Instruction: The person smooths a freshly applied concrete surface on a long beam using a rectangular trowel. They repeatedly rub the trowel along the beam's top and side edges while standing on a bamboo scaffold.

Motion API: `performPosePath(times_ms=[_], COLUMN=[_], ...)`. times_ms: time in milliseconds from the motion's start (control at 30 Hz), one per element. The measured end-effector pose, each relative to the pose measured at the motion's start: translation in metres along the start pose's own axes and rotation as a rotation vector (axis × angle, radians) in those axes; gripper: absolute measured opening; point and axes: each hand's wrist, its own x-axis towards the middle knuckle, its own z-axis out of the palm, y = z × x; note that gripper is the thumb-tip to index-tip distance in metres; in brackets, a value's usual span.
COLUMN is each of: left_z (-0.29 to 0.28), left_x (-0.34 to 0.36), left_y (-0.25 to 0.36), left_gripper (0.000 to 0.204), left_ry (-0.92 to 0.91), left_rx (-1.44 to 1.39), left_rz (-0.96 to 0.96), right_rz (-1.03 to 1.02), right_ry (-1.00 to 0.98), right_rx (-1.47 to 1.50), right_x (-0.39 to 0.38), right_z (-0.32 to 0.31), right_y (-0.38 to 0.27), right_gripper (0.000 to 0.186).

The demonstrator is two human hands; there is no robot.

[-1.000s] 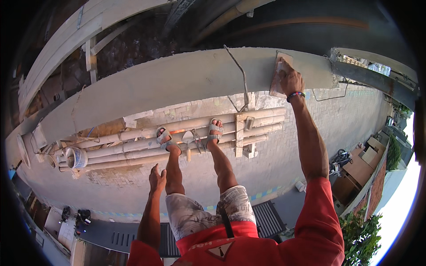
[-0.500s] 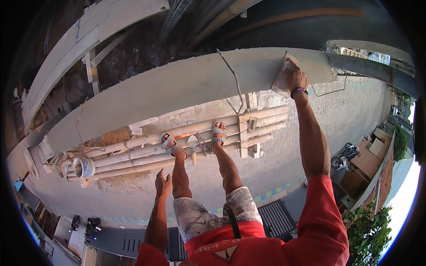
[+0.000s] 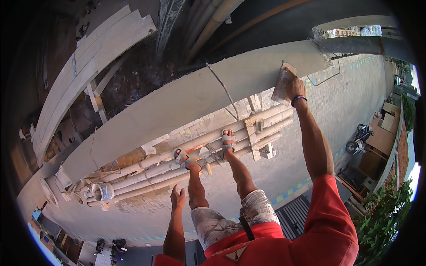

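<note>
My right hand, with a beaded band at the wrist, is closed on a flat plastering float against the long grey plastered beam, near its right end and lower edge. My left hand hangs in the air beside my left leg, fingers apart and holding nothing. Both sandaled feet rest on bamboo poles below the beam, with a trowel lying between them. A white bucket sits toward the left end of the poles. A bent rod crosses the beam's face.
Curved timber boards are at upper left, near dark pipes. A dark metal bar continues from the beam's right end. Far below are a paved lane, a parked motorcycle, a slatted gate and a leafy tree.
The float in my right hand has shifted slightly along the beam toward its right end and lower edge. The view has tilted, so the beam's left part appears lower.
</note>
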Motion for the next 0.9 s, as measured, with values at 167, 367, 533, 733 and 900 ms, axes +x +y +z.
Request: performPosePath(times_ms=[167, 367, 533, 733, 900], left_z=[0.002, -0.013, -0.024, -0.002, 0.007], left_x=[0.007, 0.011, 0.006, 0.014, 0.010], left_y=[-0.022, 0.013, 0.026, 0.014, 0.034], left_gripper=[0.056, 0.054, 0.055, 0.058, 0.056], left_ry=[0.021, -0.002, -0.015, -0.048, -0.025], left_rx=[0.001, -0.088, -0.153, -0.171, -0.162], left_rz=[-0.023, 0.037, -0.025, 0.048, 0.066], right_rz=[-0.333, -0.155, -0.022, -0.437, -0.256], right_ry=[-0.060, 0.108, -0.076, 0.054, 0.106], right_rx=[0.062, -0.016, 0.058, 0.021, 0.034], right_x=[-0.090, 0.026, 0.010, -0.039, 0.039], right_z=[0.019, -0.027, -0.012, 0.005, -0.030], right_y=[-0.101, -0.069, -0.008, -0.105, -0.053], right_gripper=[0.049, 0.045, 0.047, 0.049, 0.048])
